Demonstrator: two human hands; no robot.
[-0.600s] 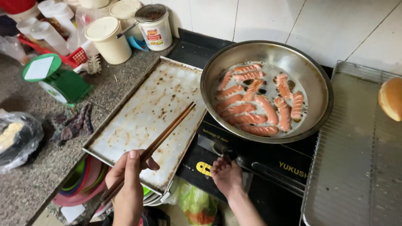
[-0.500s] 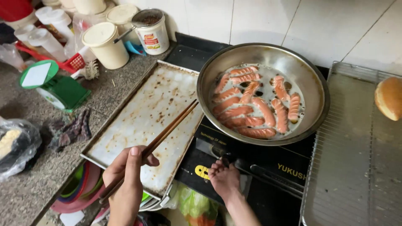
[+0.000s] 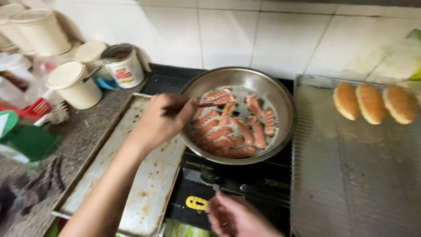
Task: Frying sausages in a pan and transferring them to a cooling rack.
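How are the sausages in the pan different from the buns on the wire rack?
The reddish-orange scored sausages are long, thin and crowded in the round steel pan; the golden-brown oval buns are plump, only three, and set in a row on the wire rack. Both lie flat.

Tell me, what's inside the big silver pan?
Inside the pan lie many scored sausages in shallow oil. The left hand holds chopsticks over them. The hand covers the pan's left rim; what lies under the sausages cannot be seen.
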